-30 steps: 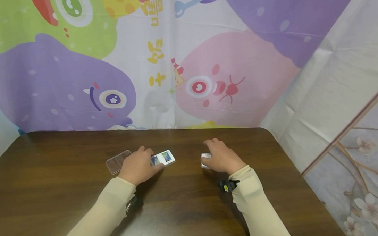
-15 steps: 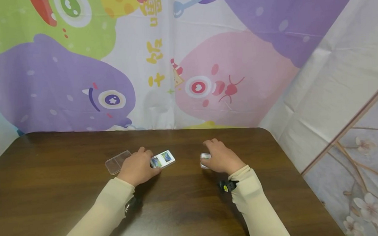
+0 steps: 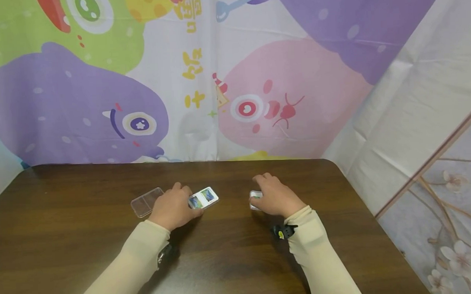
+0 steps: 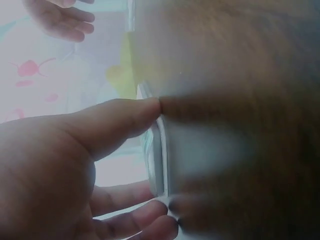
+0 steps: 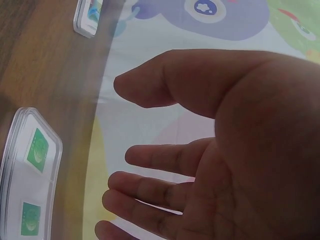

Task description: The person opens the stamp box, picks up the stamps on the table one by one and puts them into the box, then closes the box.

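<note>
My left hand (image 3: 173,208) holds a flat clear plastic case (image 3: 208,196) with a white insert and two small stamp-like pictures in blue and green. In the left wrist view the thumb lies on one side of this case (image 4: 158,160) and fingers on the opposite side, low over the table. My right hand (image 3: 279,196) hovers over a second clear case (image 3: 254,198), thumb and fingers spread apart and holding nothing. Two green pictures on white show inside that second case (image 5: 44,180) in the right wrist view, and the fingers are apart from it.
Left of the left hand lies a transparent plastic lid or tray (image 3: 145,203) with a divider, partly hidden by the hand. Everything rests on a dark brown wooden table (image 3: 223,255). A cartoon-printed sheet (image 3: 190,79) hangs behind the far edge; a floral panel stands at right.
My left thumb has shifted slightly back, so the picture nearer the hand shows more. The right hand stays almost still above the second case.
</note>
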The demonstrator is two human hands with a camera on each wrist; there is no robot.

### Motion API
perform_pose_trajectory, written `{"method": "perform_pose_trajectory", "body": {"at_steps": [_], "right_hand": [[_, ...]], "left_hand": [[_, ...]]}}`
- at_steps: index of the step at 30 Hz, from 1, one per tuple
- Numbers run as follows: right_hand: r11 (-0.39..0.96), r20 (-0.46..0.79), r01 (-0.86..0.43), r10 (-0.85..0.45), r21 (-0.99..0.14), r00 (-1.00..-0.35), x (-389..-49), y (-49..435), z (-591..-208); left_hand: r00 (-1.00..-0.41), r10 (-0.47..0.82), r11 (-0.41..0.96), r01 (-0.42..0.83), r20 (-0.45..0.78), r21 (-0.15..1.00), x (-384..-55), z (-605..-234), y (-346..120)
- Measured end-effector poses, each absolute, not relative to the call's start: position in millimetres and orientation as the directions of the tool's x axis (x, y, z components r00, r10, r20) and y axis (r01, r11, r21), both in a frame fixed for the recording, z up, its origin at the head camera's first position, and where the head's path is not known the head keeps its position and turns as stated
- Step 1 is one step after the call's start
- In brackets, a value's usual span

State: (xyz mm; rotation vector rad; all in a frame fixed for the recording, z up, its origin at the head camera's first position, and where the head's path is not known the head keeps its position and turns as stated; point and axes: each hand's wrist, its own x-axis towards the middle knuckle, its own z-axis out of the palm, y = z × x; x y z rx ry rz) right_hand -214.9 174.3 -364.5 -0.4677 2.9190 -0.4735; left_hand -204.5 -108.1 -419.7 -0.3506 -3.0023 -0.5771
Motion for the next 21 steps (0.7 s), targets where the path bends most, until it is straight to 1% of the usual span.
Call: {"method": "perform_pose_trajectory", "body": {"at_steps": [8,14,21], "right_hand": [[0.901,-0.097,-0.286,-0.332,-0.326,-0.938,-214.9,172.5,-363.5],[0.904,-0.098,-0.285,-0.33,-0.32,-0.939,-215.1,172.8,-363.8],[0.901,-0.1,-0.303,-0.348,-0.312,-0.932,-216.2,172.5,-367.4]], "left_hand": [[-0.96,0.279,0.898,0.273,0.035,0.344,-197.1,-416.8,-113.2],[-0.931,0.365,0.885,0.341,-0.015,0.317,-184.5,-410.3,-112.3],[-0.902,0.43,0.859,0.399,-0.029,0.322,-170.2,-402.5,-110.1]]}}
